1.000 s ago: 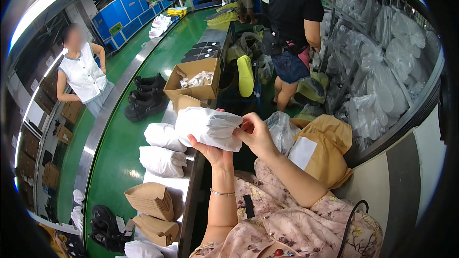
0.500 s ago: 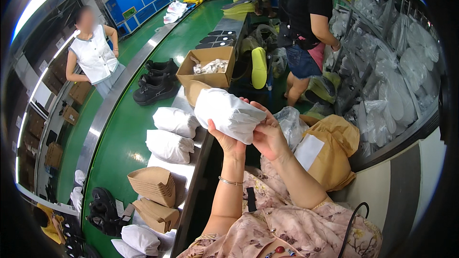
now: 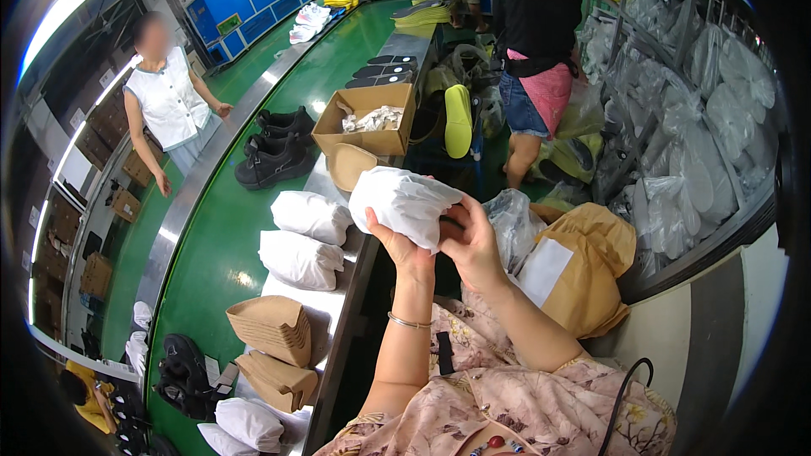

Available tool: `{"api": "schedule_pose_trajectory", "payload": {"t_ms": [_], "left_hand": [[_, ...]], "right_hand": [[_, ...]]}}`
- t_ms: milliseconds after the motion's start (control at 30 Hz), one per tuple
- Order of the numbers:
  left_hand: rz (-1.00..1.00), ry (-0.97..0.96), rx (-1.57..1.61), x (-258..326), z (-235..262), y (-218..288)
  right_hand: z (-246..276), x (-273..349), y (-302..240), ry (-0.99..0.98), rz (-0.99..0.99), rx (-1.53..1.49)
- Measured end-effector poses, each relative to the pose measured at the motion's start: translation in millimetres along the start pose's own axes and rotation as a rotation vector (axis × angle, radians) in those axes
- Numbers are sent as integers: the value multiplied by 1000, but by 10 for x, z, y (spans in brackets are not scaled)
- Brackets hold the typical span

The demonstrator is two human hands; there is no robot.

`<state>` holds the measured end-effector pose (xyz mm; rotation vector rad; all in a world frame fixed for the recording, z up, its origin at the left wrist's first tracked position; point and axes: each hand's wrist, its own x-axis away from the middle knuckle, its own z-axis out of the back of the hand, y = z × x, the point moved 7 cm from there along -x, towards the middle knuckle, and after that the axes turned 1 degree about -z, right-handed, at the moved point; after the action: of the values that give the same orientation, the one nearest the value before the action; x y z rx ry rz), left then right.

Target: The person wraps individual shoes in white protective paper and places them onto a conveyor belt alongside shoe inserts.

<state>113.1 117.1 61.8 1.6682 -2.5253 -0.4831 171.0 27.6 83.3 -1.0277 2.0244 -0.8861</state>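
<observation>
Both hands hold a white paper-wrapped bundle [image 3: 400, 201] up in front of me, over the metal edge of the bench. My left hand [image 3: 405, 252] cups it from below and the left, thumb against its side. My right hand [image 3: 470, 241] grips its right end, fingers bent at the paper. What the paper covers is hidden. Just beyond the bundle lies a brown cardboard insert [image 3: 351, 165]. To the left, two more white bundles [image 3: 311, 216] lie on the metal strip, with stacks of brown cardboard inserts [image 3: 270, 321] nearer me.
An open cardboard box [image 3: 363, 118] with crumpled paper stands beyond the bundle, beside black shoes [image 3: 274, 156]. More black shoes [image 3: 184, 371] lie near left. A brown paper sack [image 3: 587, 266] stands at my right, before racks of plastic bags [image 3: 710, 118]. Two people stand nearby.
The bundle has turned slightly, and my right fingers have curled further round its end. The person at the right has turned and raised their arms; the person at the left has lowered theirs.
</observation>
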Motion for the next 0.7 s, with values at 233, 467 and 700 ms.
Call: {"api": "schedule_pose_trajectory", "payload": {"t_ms": [233, 467, 700], "left_hand": [[10, -50, -2, 56, -85, -30], [-135, 5, -153, -377, -409, 149], [-173, -114, -141, -1094, -624, 437]], "right_hand": [[52, -137, -274, 326, 341, 783], [9, -659, -16, 435, -41, -219], [-188, -1357, 223, -116, -292, -1058]]}}
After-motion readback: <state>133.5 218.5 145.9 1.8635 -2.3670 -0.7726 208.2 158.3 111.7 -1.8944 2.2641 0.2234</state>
